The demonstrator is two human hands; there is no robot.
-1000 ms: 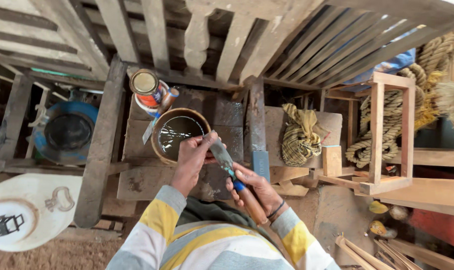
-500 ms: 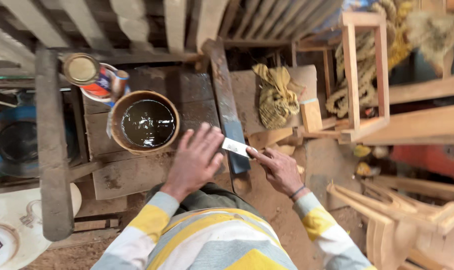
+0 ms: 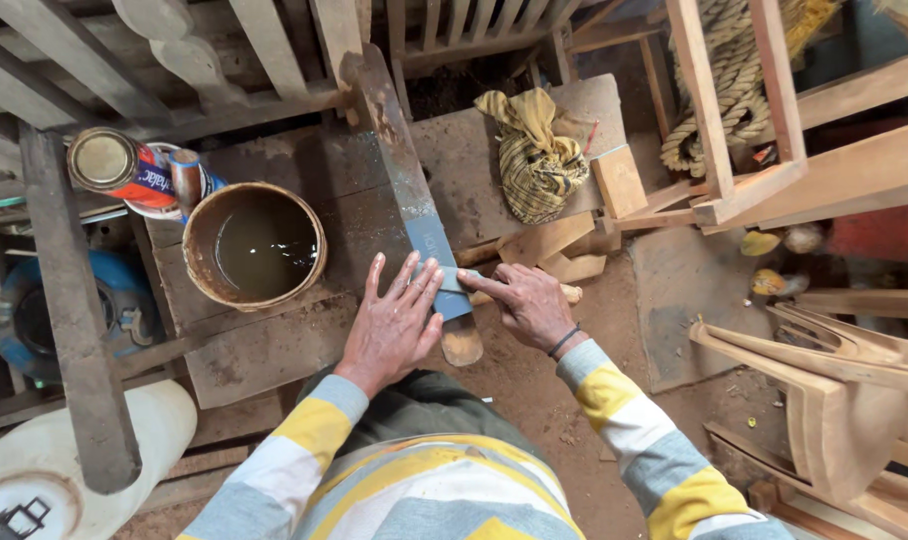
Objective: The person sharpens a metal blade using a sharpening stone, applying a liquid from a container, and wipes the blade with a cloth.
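A long grey-blue sharpening stone (image 3: 399,170) lies on a worn wooden bench (image 3: 274,345), running from the far slats down towards me. A flat metal blade (image 3: 452,284) rests across the stone's near end. My left hand (image 3: 389,325) lies flat with its fingers spread, the fingertips pressing on the blade. My right hand (image 3: 529,305) grips the tool from the right side, and a bit of its wooden handle (image 3: 571,293) shows past the knuckles. A brown bucket (image 3: 199,225) of murky liquid stands just left of the stone.
Two tins (image 3: 104,160) lie behind the bucket. A knotted yellow cloth (image 3: 534,150) sits right of the stone, with wood offcuts (image 3: 619,180) beside it. Coiled rope (image 3: 734,70) and a wooden frame (image 3: 774,120) are far right. Chair parts (image 3: 834,390) are near right, a white drum (image 3: 64,470) near left.
The hands came down from beside the bucket to the stone's near end. The blade now lies on the stone with my left fingers pressed on it. The view has shifted.
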